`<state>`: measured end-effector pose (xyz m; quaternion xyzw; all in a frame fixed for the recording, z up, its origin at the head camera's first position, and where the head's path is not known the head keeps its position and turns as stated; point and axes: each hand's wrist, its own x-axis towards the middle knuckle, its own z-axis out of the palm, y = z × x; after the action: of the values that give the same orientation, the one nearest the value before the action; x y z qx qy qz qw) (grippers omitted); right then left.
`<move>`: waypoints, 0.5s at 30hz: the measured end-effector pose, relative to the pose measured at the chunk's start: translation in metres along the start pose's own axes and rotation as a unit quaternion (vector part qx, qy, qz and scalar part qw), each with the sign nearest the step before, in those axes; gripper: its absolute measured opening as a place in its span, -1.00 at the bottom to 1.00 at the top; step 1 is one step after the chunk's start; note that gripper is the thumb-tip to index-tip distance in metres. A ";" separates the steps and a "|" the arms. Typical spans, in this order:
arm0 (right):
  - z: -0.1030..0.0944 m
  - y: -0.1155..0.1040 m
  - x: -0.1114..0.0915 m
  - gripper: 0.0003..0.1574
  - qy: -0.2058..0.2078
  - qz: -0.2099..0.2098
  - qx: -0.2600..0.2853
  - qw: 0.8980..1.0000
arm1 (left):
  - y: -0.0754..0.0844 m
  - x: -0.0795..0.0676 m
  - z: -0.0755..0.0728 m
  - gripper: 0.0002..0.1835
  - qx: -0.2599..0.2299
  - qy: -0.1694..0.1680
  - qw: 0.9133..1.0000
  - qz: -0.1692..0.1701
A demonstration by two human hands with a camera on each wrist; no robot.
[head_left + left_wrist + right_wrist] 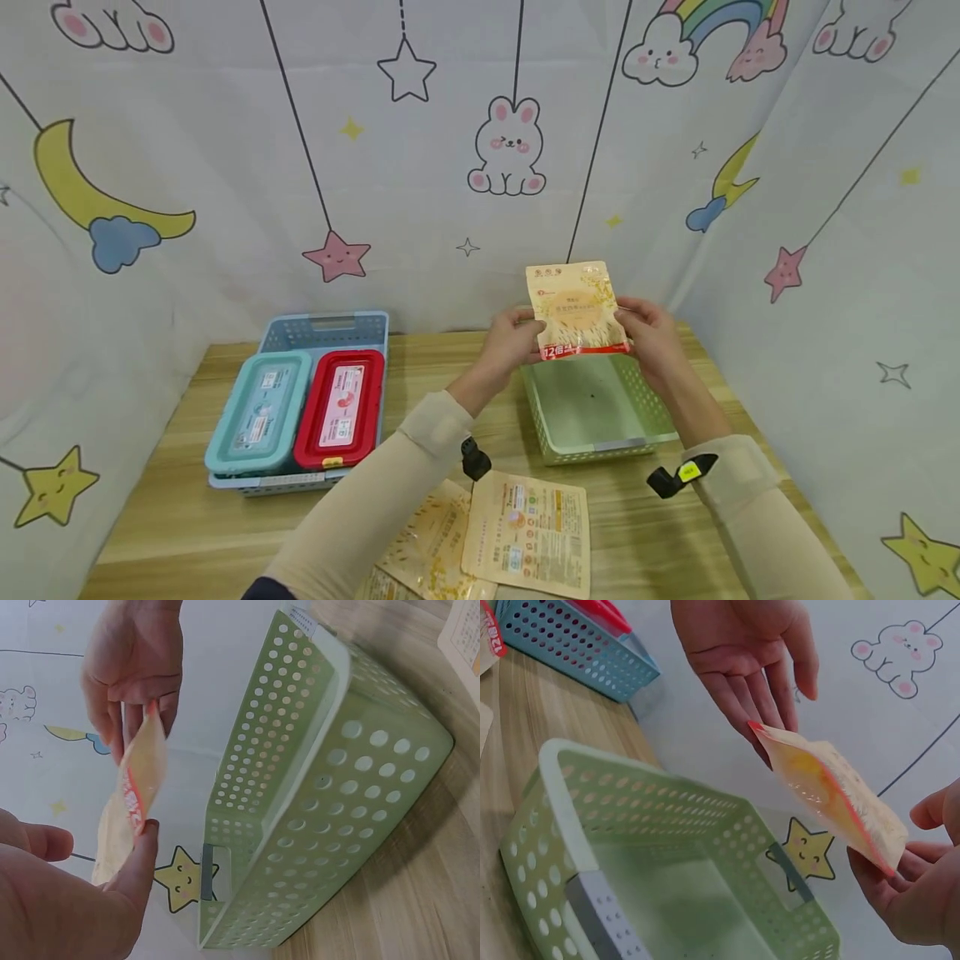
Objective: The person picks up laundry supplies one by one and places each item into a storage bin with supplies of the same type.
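Observation:
In the head view, a beige pouch [577, 304] with a red strip along its lower edge is held up, its printed front towards me. My left hand [512, 340] grips one side edge and my right hand [651, 335] grips the other, thumbs towards the front and fingers behind. From below, the right wrist view shows the pouch [832, 799] bulging, with fingers at both ends of its red-edged side. Underneath the hands stands a light green perforated basket [551, 450]; nothing shows inside it.
At the left, a blue basket [322, 329] holds a teal lidded box [262, 412] and a red lidded box [341, 408]. Near the front of the wooden table [637, 525] lie several similar pouches [525, 533], overlapping. A patterned white cloth [442, 208] hangs behind.

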<state>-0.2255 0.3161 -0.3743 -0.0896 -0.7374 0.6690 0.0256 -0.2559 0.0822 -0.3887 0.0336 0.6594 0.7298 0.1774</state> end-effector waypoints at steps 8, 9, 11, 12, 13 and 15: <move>-0.006 0.023 0.000 -0.32 -0.002 0.046 -0.061 0.997 | -0.008 -0.003 0.010 -0.20 0.107 -0.029 0.993 -0.035; -0.006 0.027 0.001 -0.32 -0.003 0.048 -0.069 0.996 | -0.009 -0.003 0.012 -0.17 0.112 -0.030 0.993 -0.037; -0.006 0.034 0.002 -0.32 -0.003 0.052 -0.076 0.996 | -0.013 -0.004 0.016 -0.13 0.125 -0.031 0.991 -0.045; -0.007 0.038 0.003 -0.32 -0.002 0.054 -0.078 0.995 | -0.015 -0.005 0.018 -0.12 0.130 -0.033 0.990 -0.047; -0.007 0.041 0.003 -0.32 -0.001 0.057 -0.077 0.995 | -0.016 -0.007 0.020 -0.10 0.130 -0.037 0.990 -0.050; -0.007 0.048 0.004 -0.31 0.000 0.067 -0.075 0.995 | -0.019 -0.009 0.023 -0.09 0.132 -0.042 0.989 -0.054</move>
<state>-0.2241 0.3277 -0.4212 -0.1403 -0.7780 0.6118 -0.0260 -0.2375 0.1025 -0.4024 0.0513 0.7427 0.6237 0.2382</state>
